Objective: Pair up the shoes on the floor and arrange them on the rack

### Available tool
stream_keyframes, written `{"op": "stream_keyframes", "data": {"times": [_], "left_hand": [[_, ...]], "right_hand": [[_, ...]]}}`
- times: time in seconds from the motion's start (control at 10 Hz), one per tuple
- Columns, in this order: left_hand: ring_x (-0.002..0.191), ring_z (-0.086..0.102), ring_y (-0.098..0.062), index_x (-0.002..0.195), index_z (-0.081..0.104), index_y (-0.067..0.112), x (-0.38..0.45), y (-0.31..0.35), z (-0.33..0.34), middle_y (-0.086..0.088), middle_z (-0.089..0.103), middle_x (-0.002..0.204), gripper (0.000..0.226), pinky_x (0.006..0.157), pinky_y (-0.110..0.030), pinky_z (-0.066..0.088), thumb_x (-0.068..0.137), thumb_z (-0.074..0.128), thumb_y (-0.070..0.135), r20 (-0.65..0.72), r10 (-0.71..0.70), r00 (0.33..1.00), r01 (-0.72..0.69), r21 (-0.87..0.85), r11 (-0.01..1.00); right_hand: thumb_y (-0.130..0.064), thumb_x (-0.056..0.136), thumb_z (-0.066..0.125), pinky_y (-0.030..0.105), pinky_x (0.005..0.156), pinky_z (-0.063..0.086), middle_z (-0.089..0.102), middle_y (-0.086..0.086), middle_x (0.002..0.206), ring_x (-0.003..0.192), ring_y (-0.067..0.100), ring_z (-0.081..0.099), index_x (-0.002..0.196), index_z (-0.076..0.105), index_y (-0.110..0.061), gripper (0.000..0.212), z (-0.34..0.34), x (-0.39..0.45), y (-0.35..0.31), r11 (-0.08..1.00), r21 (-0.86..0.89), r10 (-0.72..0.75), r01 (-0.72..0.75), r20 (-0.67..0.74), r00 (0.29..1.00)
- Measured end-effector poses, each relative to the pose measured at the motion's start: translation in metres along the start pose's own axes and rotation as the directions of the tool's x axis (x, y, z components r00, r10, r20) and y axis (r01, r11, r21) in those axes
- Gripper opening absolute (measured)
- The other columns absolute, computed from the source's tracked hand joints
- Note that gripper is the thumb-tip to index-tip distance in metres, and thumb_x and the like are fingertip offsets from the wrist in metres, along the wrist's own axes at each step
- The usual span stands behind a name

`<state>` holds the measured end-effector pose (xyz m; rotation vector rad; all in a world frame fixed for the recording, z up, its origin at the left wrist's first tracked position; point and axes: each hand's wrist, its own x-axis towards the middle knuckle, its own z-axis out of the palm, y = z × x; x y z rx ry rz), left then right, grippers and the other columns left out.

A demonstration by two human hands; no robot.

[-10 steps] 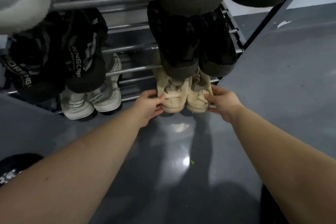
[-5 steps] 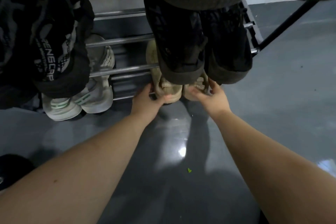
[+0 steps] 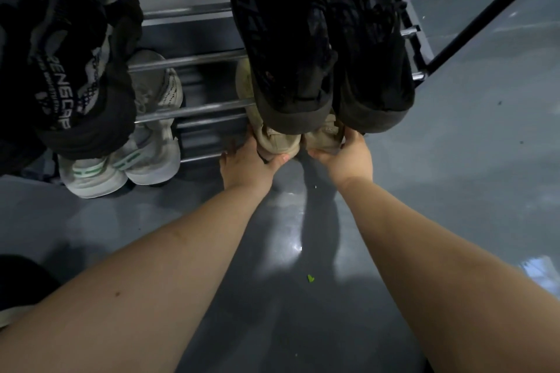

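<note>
The beige pair (image 3: 298, 139) sits deeper on the rack (image 3: 194, 107) than a second ago: then both heels stood well out past the front rail, and now only the heel ends show, tucked under the toes of the black pair (image 3: 321, 70) on the tier above. My view has dropped lower and closer with it, so the upper tiers crowd the top edge. My left hand (image 3: 250, 162) cups the heel of the left beige shoe, thumb curled under its back edge and fingers along its outer side; my right hand (image 3: 348, 156) wraps the heel of the right one, thumb underneath and fingers up its outer side. Both hands are grasping, neither has let go. The two shoes lie side by side, touching or nearly so, heels toward me on the lowest tier, which I judge to be their final slot. To the left on the same tier the white pair (image 3: 121, 166) is parked with heels over the front rail, and a black lettered shoe (image 3: 69, 76) hangs over it from the tier above. I read this pair as all but placed; what is left is a last nudge and release. A small green scrap (image 3: 310, 278) lies on the grey floor (image 3: 454, 191) between my forearms.
</note>
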<state>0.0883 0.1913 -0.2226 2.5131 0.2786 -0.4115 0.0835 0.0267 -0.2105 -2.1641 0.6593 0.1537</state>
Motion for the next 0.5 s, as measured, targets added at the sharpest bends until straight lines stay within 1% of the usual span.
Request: {"op": "stream_keyframes", "data": {"times": [0.1, 0.2, 0.3, 0.4, 0.5], "left_hand": [[0.137, 0.033, -0.031, 0.144, 0.031, 0.018, -0.004, 0.0, -0.005, -0.008, 0.043, 0.145, 0.083, 0.112, -0.045, 0.027, 0.078, 0.057, 0.062, -0.008, 0.035, 0.999, -0.034, 0.057, 0.998], [0.139, 0.028, -0.03, 0.148, 0.023, 0.014, -0.021, 0.001, -0.012, -0.01, 0.035, 0.15, 0.087, 0.115, -0.042, 0.022, 0.081, 0.056, 0.058, -0.011, 0.074, 0.997, -0.073, 0.104, 0.992], [0.146, 0.012, -0.026, 0.151, 0.004, 0.012, -0.045, -0.001, -0.022, -0.009, 0.015, 0.158, 0.092, 0.119, -0.039, 0.011, 0.086, 0.048, 0.06, 0.081, 0.092, 0.992, -0.104, 0.164, 0.981], [0.147, 0.005, -0.026, 0.151, -0.007, 0.013, -0.069, -0.011, -0.035, -0.009, 0.003, 0.16, 0.09, 0.12, -0.038, 0.005, 0.089, 0.039, 0.061, 0.131, 0.157, 0.979, -0.188, 0.276, 0.943], [0.148, -0.001, -0.026, 0.15, -0.011, 0.016, -0.1, -0.016, -0.059, -0.008, -0.005, 0.16, 0.084, 0.12, -0.039, -0.001, 0.093, 0.032, 0.059, 0.187, 0.276, 0.943, -0.325, 0.342, 0.882]], "right_hand": [[-0.031, 0.071, 0.08, 0.04, 0.104, 0.041, 0.049, 0.007, 0.138, 0.127, 0.029, 0.046, 0.137, 0.042, -0.014, 0.078, -0.003, -0.004, 0.0, 0.998, -0.064, -0.005, 0.007, 0.032, 0.999], [-0.038, 0.074, 0.077, 0.04, 0.109, 0.037, 0.038, 0.006, 0.148, 0.135, 0.028, 0.038, 0.148, 0.026, -0.016, 0.093, -0.01, -0.019, 0.001, 0.991, -0.128, -0.032, 0.041, 0.076, 0.997], [-0.044, 0.078, 0.071, 0.041, 0.11, 0.034, 0.024, 0.004, 0.155, 0.139, 0.027, 0.032, 0.152, 0.006, -0.023, 0.101, -0.016, -0.043, 0.0, 0.979, -0.199, -0.02, 0.051, 0.155, 0.988], [-0.046, 0.082, 0.066, 0.042, 0.111, 0.032, 0.016, 0.005, 0.158, 0.141, 0.028, 0.028, 0.153, -0.001, -0.024, 0.1, -0.02, -0.073, 0.001, 0.937, -0.329, -0.053, 0.12, 0.204, 0.978], [-0.049, 0.087, 0.058, 0.042, 0.112, 0.029, 0.005, 0.004, 0.161, 0.145, 0.03, 0.019, 0.152, -0.005, -0.022, 0.095, -0.031, -0.113, -0.004, 0.861, -0.46, -0.098, 0.218, 0.27, 0.958]]}}
